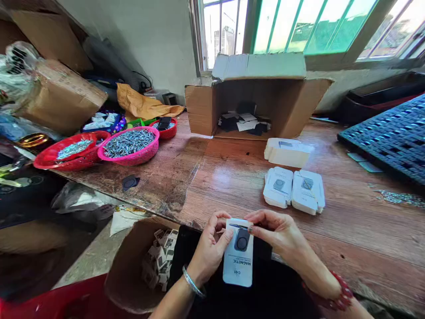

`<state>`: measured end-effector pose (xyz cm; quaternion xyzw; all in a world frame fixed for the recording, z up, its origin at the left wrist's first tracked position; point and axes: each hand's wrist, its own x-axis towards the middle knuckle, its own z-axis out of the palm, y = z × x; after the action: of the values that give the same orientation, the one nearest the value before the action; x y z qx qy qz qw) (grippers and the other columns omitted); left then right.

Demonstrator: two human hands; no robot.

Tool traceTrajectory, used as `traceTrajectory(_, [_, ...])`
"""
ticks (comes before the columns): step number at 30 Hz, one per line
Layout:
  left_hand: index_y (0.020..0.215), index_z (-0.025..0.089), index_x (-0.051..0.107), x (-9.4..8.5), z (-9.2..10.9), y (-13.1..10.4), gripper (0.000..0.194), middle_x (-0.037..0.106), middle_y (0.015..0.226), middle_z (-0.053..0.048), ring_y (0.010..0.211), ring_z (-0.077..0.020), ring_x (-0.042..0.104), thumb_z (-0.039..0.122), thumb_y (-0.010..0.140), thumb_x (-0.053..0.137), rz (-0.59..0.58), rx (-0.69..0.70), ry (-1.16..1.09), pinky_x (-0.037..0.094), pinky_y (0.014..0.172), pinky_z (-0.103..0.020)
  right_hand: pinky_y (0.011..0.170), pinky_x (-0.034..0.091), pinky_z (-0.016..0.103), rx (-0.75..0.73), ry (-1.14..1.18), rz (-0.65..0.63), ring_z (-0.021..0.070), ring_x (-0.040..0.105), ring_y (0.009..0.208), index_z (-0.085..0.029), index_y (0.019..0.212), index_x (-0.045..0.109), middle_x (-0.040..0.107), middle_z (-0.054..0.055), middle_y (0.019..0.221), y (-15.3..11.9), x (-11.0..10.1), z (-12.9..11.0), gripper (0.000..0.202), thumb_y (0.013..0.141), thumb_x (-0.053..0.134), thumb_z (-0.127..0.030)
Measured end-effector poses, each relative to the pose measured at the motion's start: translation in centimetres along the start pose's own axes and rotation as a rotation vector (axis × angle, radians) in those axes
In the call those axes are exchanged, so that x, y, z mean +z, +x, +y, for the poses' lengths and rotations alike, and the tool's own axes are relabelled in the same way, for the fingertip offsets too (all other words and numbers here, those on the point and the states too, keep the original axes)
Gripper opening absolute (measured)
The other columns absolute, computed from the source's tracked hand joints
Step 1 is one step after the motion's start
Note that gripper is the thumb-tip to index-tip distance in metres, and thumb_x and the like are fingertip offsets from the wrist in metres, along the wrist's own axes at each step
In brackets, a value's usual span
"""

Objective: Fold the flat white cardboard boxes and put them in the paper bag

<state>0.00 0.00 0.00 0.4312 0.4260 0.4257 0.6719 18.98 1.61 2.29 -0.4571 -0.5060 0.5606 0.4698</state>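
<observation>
A white printed packaging box (237,270), lettered MAGNETIC with a picture of a dark phone holder, is held upside down above my lap. My left hand (214,239) grips its left edge, thumb on the front face. At the upper right corner, my right hand (274,228) pinches the box between thumb and fingers. Whether anything is inside the box cannot be seen. Beyond my right hand, two stacks of similar flat white boxes, a left stack (278,188) and a right stack (308,192), lie on the wooden table (226,186). Behind them sits another white stack (288,153).
An open cardboard carton (201,110) with black and white pieces stands at the back. A pink basket (133,160) of small metal parts and red baskets (44,159) are at left. A blue crate (392,133) is at right. A carton (128,270) of printed boxes stands below left.
</observation>
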Motion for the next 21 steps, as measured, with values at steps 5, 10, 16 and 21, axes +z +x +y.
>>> traceTrajectory(5, [0.115, 0.021, 0.055, -0.4, 0.5, 0.2, 0.052, 0.069, 0.101, -0.004, 0.085, -0.0152, 0.061, 0.052, 0.078, 0.074, -0.069, -0.049, -0.039, 0.048, 0.076, -0.026, 0.069, 0.058, 0.029, 0.05, -0.025, -0.026, 0.0198, 0.07, 0.076, -0.018, 0.076, 0.075, 0.076, 0.005, 0.081, -0.2, -0.2, 0.5, 0.028, 0.068, 0.085, -0.043])
traceTrajectory(10, [0.109, 0.02, 0.058, -0.5, 0.4, 0.5, 0.049, 0.069, 0.097, -0.004, 0.076, -0.0139, 0.06, 0.052, 0.076, 0.076, -0.025, -0.048, -0.066, 0.047, 0.068, -0.024, 0.064, 0.055, 0.029, 0.093, -0.016, -0.035, 0.0183, 0.067, 0.07, -0.019, 0.093, 0.074, 0.074, 0.003, 0.077, -0.5, 0.2, 1.0, 0.032, 0.073, 0.08, -0.043])
traceTrajectory(16, [0.097, 0.019, 0.06, 0.0, 0.3, 0.5, 0.044, 0.069, 0.089, -0.001, 0.073, -0.0127, 0.06, 0.052, 0.073, 0.078, 0.028, 0.012, -0.016, 0.047, 0.067, -0.023, 0.062, 0.052, 0.028, 0.09, -0.078, 0.004, 0.0179, 0.064, 0.066, -0.019, 0.086, 0.075, 0.071, 0.002, 0.07, -0.6, 0.5, 1.2, 0.024, 0.072, 0.077, -0.038])
traceTrajectory(21, [0.097, 0.019, 0.059, -0.4, 0.3, 0.6, 0.044, 0.071, 0.084, -0.001, 0.072, -0.0136, 0.061, 0.048, 0.071, 0.08, -0.005, -0.027, -0.044, 0.047, 0.066, -0.023, 0.057, 0.048, 0.025, 0.04, -0.18, 0.058, 0.0146, 0.057, 0.062, -0.018, 0.082, 0.073, 0.068, 0.001, 0.07, -0.4, 1.2, 1.5, 0.025, 0.082, 0.067, -0.043])
